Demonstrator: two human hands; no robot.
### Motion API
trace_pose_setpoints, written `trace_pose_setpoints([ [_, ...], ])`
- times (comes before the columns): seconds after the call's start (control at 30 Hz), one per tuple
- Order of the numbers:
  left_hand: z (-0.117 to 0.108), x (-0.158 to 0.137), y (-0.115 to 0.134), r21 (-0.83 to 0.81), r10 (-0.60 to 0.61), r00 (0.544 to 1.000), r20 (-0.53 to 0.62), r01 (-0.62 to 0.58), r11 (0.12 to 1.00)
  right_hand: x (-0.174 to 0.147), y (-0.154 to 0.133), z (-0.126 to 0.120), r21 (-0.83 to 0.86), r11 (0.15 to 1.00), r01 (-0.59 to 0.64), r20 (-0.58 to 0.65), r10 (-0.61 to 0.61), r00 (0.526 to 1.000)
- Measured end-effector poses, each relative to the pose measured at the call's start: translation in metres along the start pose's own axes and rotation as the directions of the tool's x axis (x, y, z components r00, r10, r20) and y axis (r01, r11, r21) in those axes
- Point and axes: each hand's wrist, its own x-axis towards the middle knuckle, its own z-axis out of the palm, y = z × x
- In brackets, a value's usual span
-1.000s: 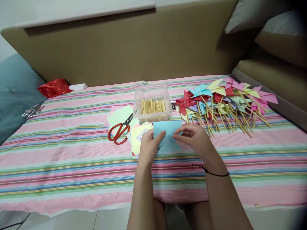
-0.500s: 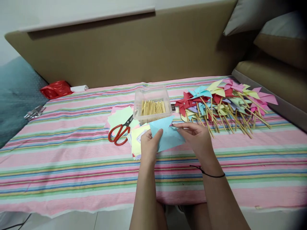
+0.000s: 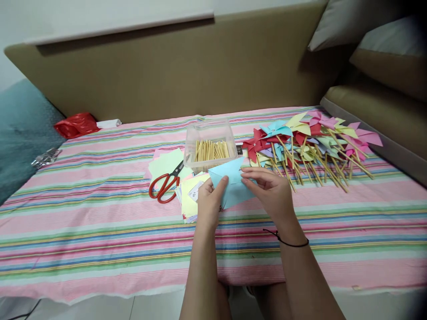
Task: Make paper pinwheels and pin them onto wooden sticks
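A light blue sheet of paper [image 3: 235,191], with cut slits, is held up in front of me. My left hand [image 3: 212,195] pinches its left side, thumb on top. My right hand [image 3: 267,189] has thumb and fingers closed on a flap at the paper's upper right. Just left of the paper lies a stack of paper sheets [image 3: 190,198], a pale yellow one on top with a small white piece over it. Beyond it stands a clear plastic box [image 3: 211,131] holding several thin wooden sticks [image 3: 211,151].
Red-handled scissors [image 3: 165,186] rest on pale green paper [image 3: 163,164]. Many finished paper pinwheels [image 3: 310,133] on sticks are heaped at the right. A red plastic bag [image 3: 77,125] and clear wrapped items [image 3: 46,158] lie far left on the striped cloth [image 3: 100,240].
My right fingers have moved slightly up and inward along the blue paper's right side, bringing the flap closer to the middle. My left hand keeps its hold.
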Motion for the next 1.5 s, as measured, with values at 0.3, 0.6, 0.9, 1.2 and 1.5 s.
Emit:
trace_pose_setpoints([
  [0.3, -0.0011, 0.0016, -0.0007, 0.055, 0.030, 0.999, -0.023, -0.029, 0.998, -0.0001, -0.0023, 0.0011, 0.059, 0.996, -0.072, 0.030, 0.071, 0.997],
  [0.6, -0.0067, 0.0031, -0.0030, 0.215, 0.075, 0.997, 0.023, -0.078, 0.974, 0.0000, 0.0053, -0.0005, 0.189, 0.890, -0.416, 0.098, 0.404, 0.909],
  [0.9, -0.0031, -0.0004, 0.0022, 0.108, -0.023, 0.998, 0.060, 0.016, 0.994, -0.0003, -0.0017, 0.0022, 0.221, 0.869, -0.442, 0.064, 0.440, 0.896],
  [1.2, -0.0012, -0.0010, 0.0008, 0.041, -0.021, 0.997, 0.069, 0.018, 0.999, -0.0005, 0.0015, 0.0039, 0.241, 0.870, -0.429, 0.054, 0.430, 0.901],
  [1.5, -0.0033, 0.0019, -0.0014, 0.069, -0.023, 0.999, 0.035, 0.021, 0.997, -0.0009, 0.0025, 0.0040, 0.230, 0.868, -0.440, 0.076, 0.434, 0.897],
])
